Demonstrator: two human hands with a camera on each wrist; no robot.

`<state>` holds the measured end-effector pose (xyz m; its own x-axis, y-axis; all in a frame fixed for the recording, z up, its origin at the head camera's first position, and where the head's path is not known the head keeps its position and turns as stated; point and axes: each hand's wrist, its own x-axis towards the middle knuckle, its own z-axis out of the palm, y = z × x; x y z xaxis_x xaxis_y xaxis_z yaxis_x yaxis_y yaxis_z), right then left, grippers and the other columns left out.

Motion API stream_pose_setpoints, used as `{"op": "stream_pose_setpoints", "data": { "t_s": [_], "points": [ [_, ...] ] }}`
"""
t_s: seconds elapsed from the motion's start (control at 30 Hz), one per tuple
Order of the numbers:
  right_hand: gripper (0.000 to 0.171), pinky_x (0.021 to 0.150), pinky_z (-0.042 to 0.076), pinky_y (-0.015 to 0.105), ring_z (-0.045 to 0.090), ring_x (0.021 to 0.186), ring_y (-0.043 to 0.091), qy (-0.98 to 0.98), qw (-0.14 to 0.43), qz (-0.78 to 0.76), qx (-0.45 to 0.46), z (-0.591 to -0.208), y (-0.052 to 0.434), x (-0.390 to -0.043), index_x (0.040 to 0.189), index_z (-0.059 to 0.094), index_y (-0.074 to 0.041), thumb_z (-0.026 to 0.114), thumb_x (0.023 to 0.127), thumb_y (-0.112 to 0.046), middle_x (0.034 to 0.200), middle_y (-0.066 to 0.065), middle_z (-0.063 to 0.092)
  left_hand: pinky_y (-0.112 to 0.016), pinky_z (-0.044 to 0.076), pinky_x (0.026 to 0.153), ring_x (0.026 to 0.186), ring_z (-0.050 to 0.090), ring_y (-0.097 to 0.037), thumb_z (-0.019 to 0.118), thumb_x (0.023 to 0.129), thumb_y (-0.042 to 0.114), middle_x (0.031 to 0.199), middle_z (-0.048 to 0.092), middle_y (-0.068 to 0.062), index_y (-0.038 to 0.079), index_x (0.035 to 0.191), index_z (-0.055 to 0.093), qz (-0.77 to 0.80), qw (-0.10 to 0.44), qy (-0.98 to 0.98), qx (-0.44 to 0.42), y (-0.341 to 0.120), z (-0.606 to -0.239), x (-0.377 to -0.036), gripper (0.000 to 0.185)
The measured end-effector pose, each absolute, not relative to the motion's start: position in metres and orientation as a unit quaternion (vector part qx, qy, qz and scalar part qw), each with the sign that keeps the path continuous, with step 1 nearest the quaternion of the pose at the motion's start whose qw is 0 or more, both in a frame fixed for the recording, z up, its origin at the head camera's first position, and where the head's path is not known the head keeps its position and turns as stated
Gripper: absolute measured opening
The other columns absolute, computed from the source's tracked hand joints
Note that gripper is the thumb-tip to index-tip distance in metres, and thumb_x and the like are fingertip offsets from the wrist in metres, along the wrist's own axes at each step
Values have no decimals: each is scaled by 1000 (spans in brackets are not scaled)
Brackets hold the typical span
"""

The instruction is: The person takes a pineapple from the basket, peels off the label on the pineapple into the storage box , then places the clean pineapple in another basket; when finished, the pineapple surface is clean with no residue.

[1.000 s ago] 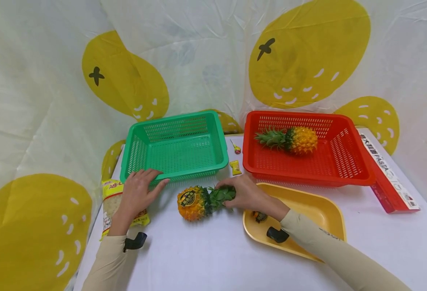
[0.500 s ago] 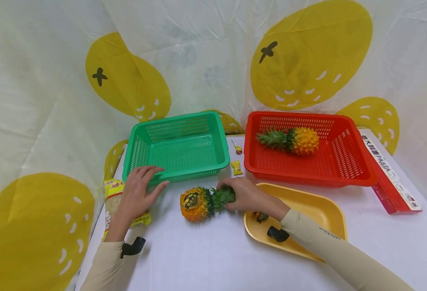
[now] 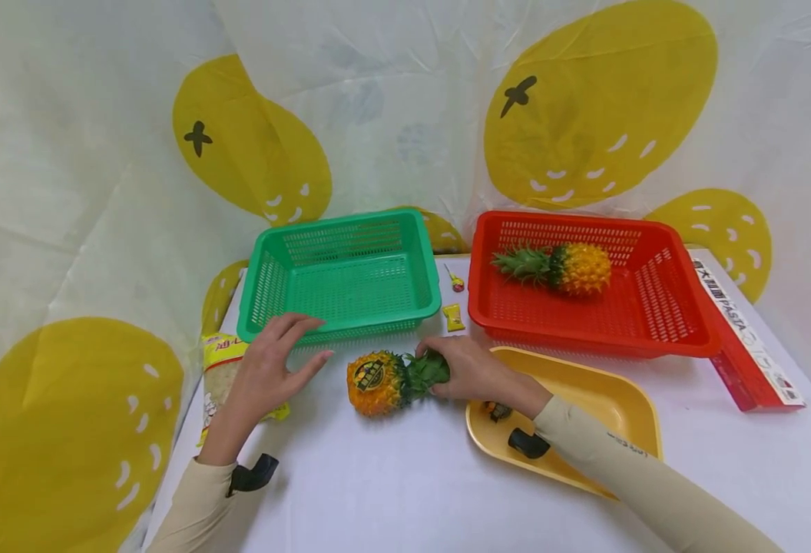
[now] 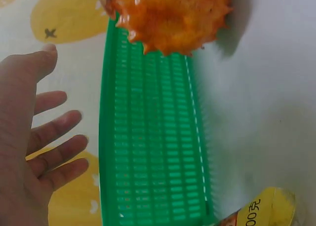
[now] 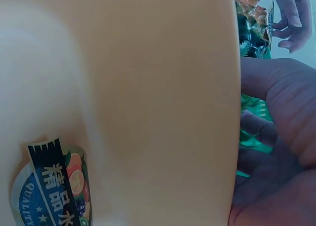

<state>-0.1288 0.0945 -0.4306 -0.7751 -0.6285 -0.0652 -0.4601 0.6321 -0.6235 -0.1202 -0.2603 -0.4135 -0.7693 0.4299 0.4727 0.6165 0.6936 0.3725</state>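
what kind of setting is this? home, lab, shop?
Probably a staged recording setup, not a home or shop: a white table walled in by a lemon-print plastic sheet, with a green plastic basket and a red plastic basket laid out on it.

White table (image 3: pixel 392 491), baskets (image 3: pixel 339 276), tray (image 3: pixel 606 399), pineapple (image 3: pixel 378 382)

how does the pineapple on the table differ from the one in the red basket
The table pineapple lies on the white table with its crown gripped by the right hand; the basket pineapple lies untouched inside the red basket. The table pineapple shows a round sticker and its crown points right; the basket pineapple's points left. Both lie sideways.
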Motion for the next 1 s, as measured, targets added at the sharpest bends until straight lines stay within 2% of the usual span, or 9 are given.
{"op": "stream_pose_setpoints", "data": {
  "t_s": [0.13,0.43,0.73,1.0],
  "points": [
    [52,91,53,39,61,103,19,893,147,-299,-304,-430,94,-130,126,66,-14,93,82,-14,117,1,69,-50,53,94,120,59,-28,79,94,44,131,64,-7,12,137,68,-262,161,-903,-301,-254,-411,-116,55],
    [52,93,53,40,60,106,19,892,160,-299,-298,-429,95,-129,127,65,-14,93,82,-13,119,1,68,-51,47,105,132,55,-27,75,95,55,142,60,-5,15,147,61,-260,117,-901,-327,-237,-420,-106,67],
    [54,95,53,42,60,107,20,888,167,-307,-298,-427,96,-127,128,64,-12,93,82,-13,120,2,68,-54,47,104,135,52,-27,68,94,68,147,56,-5,15,152,57,-246,95,-898,-353,-228,-432,-104,79],
    [57,96,53,44,60,108,22,886,162,-306,-309,-427,97,-127,130,62,-9,93,83,-15,121,5,67,-55,50,101,133,54,-29,69,93,70,149,53,-10,19,159,49,-251,78,-892,-368,-222,-442,-105,86]
  ]
}}
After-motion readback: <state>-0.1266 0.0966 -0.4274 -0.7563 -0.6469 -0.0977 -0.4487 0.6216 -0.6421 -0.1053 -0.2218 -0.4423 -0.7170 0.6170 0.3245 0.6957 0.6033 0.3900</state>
